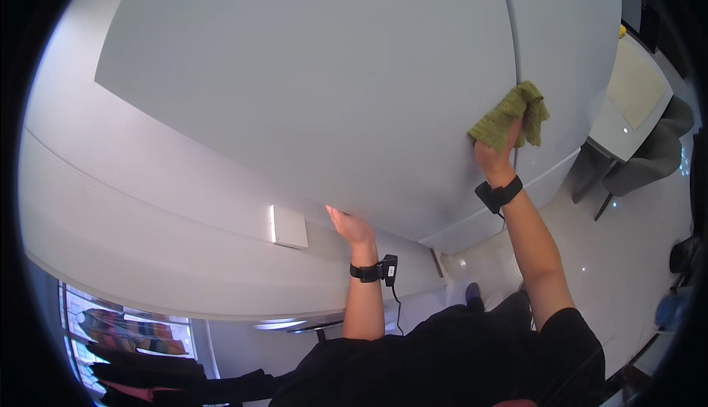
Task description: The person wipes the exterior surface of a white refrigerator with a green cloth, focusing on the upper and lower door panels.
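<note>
A crumpled olive-green cloth [500,119] lies under my right hand [496,155], which presses it on the pale grey door [332,75] of what looks like a refrigerator. The cloth covers part of the vertical seam [515,36] between this door and the second door [564,64]. Most of my right fingers are hidden in the cloth's folds. My left hand [352,227] is at the lower edge of the nearer door, apparently touching it. Its fingers are foreshortened and partly hidden, so their grip is unclear. Both wrists wear black straps with small cabled devices.
A white switch plate [289,227] is on the pale wall [166,202] left of my left hand. Beyond the second door stand a white table [600,133] with a beige mat [639,83] and grey chairs [641,169] on the glossy floor [586,252]. Clothes [133,332] hang by a window.
</note>
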The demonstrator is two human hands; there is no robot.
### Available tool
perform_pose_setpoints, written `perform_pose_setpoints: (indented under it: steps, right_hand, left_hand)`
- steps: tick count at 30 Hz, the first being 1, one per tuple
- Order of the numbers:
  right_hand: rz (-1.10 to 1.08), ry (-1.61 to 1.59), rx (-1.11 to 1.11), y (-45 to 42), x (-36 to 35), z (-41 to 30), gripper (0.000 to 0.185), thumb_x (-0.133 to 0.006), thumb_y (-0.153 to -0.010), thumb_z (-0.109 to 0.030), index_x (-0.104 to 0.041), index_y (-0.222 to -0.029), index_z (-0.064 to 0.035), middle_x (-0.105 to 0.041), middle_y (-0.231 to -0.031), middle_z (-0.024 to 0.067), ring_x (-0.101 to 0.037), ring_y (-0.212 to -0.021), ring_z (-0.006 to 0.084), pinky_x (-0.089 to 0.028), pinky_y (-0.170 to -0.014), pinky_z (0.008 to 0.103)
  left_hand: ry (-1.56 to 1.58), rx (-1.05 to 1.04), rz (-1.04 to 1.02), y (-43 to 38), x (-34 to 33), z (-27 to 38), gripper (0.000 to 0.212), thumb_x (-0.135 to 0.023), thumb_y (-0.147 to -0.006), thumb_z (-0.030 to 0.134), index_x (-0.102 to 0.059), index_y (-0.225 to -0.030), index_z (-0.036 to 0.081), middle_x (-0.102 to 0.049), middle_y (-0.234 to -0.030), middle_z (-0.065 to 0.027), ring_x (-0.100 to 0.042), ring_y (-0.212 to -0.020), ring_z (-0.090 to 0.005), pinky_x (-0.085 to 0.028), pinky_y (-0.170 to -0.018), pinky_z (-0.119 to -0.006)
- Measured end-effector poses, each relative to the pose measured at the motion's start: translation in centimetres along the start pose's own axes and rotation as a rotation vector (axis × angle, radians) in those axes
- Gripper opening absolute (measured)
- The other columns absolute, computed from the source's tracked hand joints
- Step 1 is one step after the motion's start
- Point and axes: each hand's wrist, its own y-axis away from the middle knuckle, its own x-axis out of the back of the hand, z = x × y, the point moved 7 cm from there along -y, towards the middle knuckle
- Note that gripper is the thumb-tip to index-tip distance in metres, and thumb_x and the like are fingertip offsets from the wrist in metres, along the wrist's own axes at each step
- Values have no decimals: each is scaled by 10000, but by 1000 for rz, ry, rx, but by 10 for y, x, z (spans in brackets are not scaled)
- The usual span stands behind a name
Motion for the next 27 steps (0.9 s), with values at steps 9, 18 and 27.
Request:
perform_pose_setpoints:
  steps: [9,18,27]
  right_hand:
    - [-40,64,275,-81,-33,-99,646,-606,-790,-138,-413,-1378,46,-450,-1393,265,-411,-1268,484,-304,-1089,519]
    - [-359,108,650,-43,-98,-243,477,-708,-799,-235,-637,-1246,-83,-576,-1342,116,-556,-1202,334,-458,-994,460]
    - [-1085,-220,526,113,-110,-162,454,-684,-885,-251,-608,-1322,-158,-594,-1352,70,-544,-1255,278,-441,-1039,424]
  left_hand:
    - [12,38,-23,-2,5,2,457,-363,-1060,306,-448,-1386,-3,-523,-1333,-98,-556,-1171,-211,-475,-979,-339]
    - [162,62,-123,-2,23,-15,555,-344,-1072,265,-265,-1527,-43,-440,-1474,-147,-469,-1311,-217,-405,-1074,-353]
    - [203,33,-103,3,40,-19,496,-376,-1044,125,-314,-1511,-31,-393,-1524,-124,-403,-1383,-211,-315,-1142,-350]
